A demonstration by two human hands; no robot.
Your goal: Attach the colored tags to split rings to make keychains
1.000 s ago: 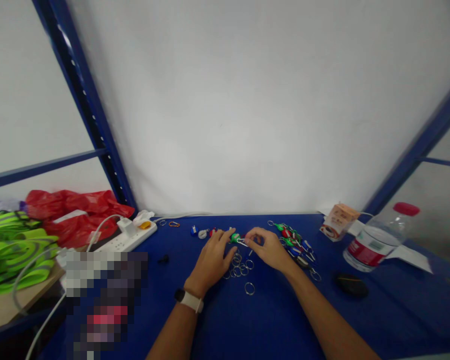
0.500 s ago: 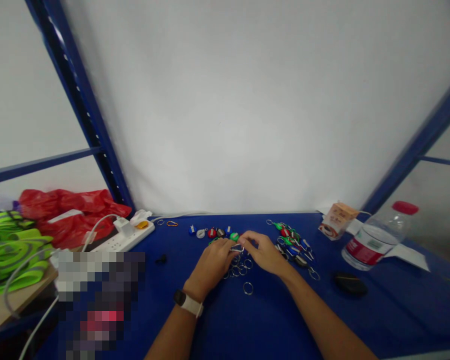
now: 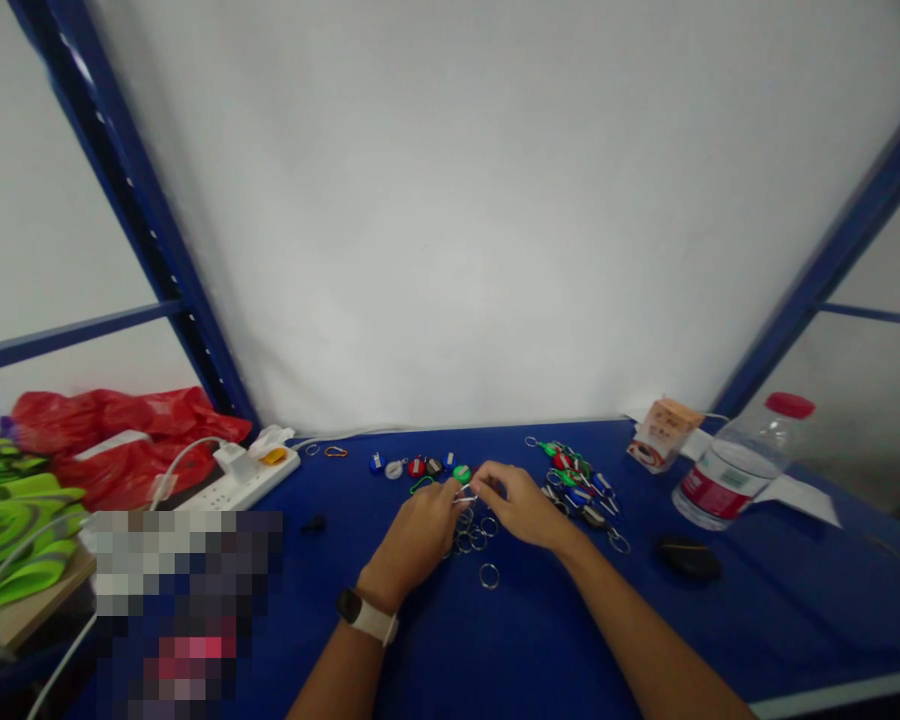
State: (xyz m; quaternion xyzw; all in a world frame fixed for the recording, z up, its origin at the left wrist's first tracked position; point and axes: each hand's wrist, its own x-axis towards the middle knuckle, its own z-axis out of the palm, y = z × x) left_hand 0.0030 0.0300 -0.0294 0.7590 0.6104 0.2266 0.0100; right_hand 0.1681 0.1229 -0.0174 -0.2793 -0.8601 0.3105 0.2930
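Your two hands meet over the middle of a blue table, fingertips nearly touching. Your left hand, a watch with a pale band at its wrist, has its fingers drawn in and pinches a small silver metal piece; your right hand pinches the same piece between thumb and forefinger. Just beyond your fingertips sits a green disc — whether it is joined to the metal cannot be told — at the right end of an uneven row of small blue, white, red and dark discs. Below your fingers lie loose silver rings, with a single ring nearer you. To the right is a pile of colored keychains, then a dark rounded object, a small orange-and-white box and a clear bottle with a red cap. Off to the left are a small black item, an orange carabiner, a white power strip, red plastic and bright green straps.
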